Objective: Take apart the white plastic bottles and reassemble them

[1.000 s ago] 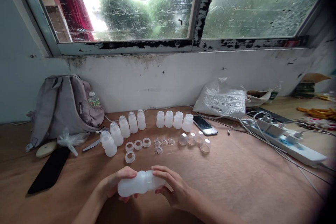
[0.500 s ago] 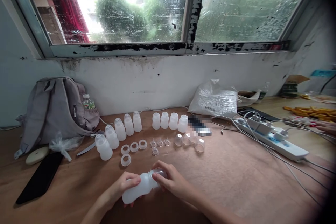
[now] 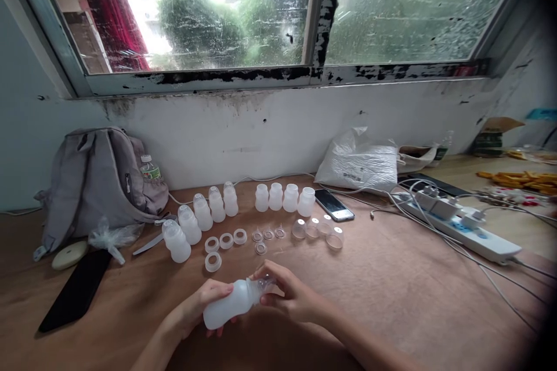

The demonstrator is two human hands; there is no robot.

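A white translucent plastic bottle (image 3: pixel 228 305) lies tilted between my hands, low over the brown table (image 3: pixel 391 290). My left hand (image 3: pixel 198 307) grips its body from the left. My right hand (image 3: pixel 289 295) has its fingers closed on the clear cap (image 3: pixel 264 285) at the bottle's neck. Behind them stand capped bottles (image 3: pixel 191 224) in a slanted row and uncapped bottles (image 3: pixel 282 197) in a straight row. White rings (image 3: pixel 220 243), small clear nipples (image 3: pixel 267 236) and clear caps (image 3: pixel 317 230) lie in front of those rows.
A grey backpack (image 3: pixel 96 179) leans on the wall at left, with a black phone (image 3: pixel 76 290) and a round disc (image 3: pixel 69 255) near it. Another phone (image 3: pixel 333 204), a white plastic bag (image 3: pixel 361 161) and a power strip (image 3: pixel 465 226) with cables lie at right.
The bottle has tipped so its neck points up and right. My right hand moved from the bottle's side onto the cap. The view shifted slightly.
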